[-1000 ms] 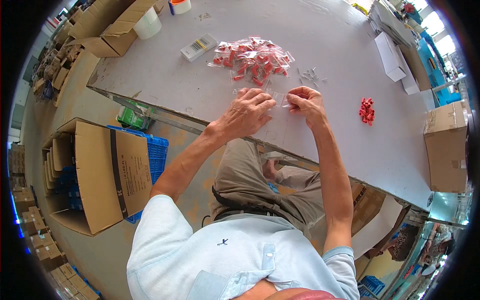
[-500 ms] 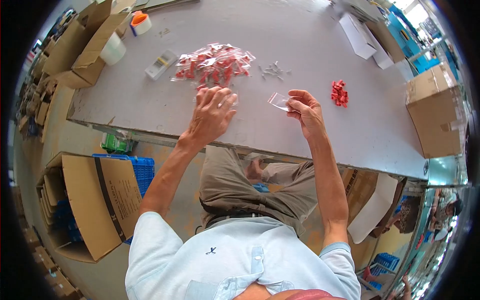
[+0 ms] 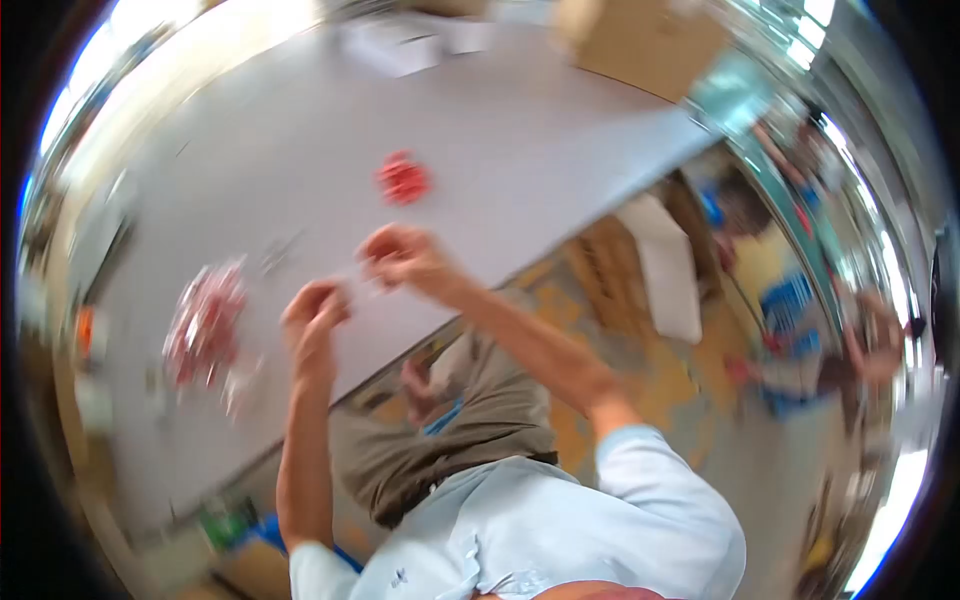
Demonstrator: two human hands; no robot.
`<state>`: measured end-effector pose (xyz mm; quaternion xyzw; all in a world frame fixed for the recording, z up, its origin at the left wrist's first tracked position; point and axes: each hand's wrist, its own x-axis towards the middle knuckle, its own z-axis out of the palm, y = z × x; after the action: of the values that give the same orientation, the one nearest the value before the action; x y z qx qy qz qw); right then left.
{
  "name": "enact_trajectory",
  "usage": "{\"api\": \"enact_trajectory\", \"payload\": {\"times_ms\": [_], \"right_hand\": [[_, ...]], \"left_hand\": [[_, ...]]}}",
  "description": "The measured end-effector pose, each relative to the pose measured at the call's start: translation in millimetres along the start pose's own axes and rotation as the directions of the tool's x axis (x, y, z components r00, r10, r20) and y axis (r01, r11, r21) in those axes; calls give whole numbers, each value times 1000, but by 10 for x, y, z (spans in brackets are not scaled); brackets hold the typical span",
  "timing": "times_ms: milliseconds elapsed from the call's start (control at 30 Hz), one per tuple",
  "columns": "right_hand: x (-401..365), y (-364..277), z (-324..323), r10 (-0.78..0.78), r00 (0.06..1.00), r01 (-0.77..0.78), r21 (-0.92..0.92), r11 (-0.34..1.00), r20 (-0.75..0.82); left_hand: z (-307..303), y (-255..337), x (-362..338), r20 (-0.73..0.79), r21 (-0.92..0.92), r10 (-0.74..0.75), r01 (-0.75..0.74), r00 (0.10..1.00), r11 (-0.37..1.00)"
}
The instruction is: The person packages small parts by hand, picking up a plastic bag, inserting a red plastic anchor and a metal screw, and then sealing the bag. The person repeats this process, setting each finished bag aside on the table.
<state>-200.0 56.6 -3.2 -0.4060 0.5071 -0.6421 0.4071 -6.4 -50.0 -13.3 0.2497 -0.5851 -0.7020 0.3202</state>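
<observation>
Left hand: curled above tabletop; hold cannot be told (motion blur).
Right hand: curled, grip equally unclear.
Red pieces: near right hand.
Writing: unreadable.

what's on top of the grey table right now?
On the table: a small red pile, a blurred red-and-clear heap, white boxes at the far end. The left hand and right hand hide the surface beneath them; blur hides whether they hold anything.

Grey table w/ red pcs, bagged pcs.
</observation>
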Motion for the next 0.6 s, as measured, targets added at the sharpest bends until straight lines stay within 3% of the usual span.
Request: {"api": "enact_trajectory", "payload": {"times_ms": [133,267,333,367,400,433,500,533,600], "right_hand": [[21,-109,-104,-27,997,24,-42,999,-74],[76,-27,-272,-13,987,8,-30,1000,-157],[109,-21,-319,-190,933,114,-251,961,-305],[114,46,-271,-184,927,101,-255,962,-328],[139,151,-228,-375,853,213,-415,885,-362],[130,166,-215,-557,753,296,-576,762,-350],[69,152,-62,-452,847,256,-531,808,-279],[62,144,-11,-441,843,231,-535,813,-307],[87,187,87,-347,894,243,-343,907,-284]], "left_hand": [[70,-101,323,-12,126,-3,4,1000,992],[162,-138,469,44,14,-4,4,999,1000],[172,-232,641,80,-3,13,-13,997,1000],[124,-277,674,15,127,58,-60,998,990],[94,-337,715,-42,253,115,-101,993,962],[71,-386,771,-22,237,104,-96,994,967],[32,-438,807,-29,210,174,-164,984,964],[90,-422,793,-6,207,152,-147,988,967],[125,-354,736,11,183,135,-135,991,974]]}}
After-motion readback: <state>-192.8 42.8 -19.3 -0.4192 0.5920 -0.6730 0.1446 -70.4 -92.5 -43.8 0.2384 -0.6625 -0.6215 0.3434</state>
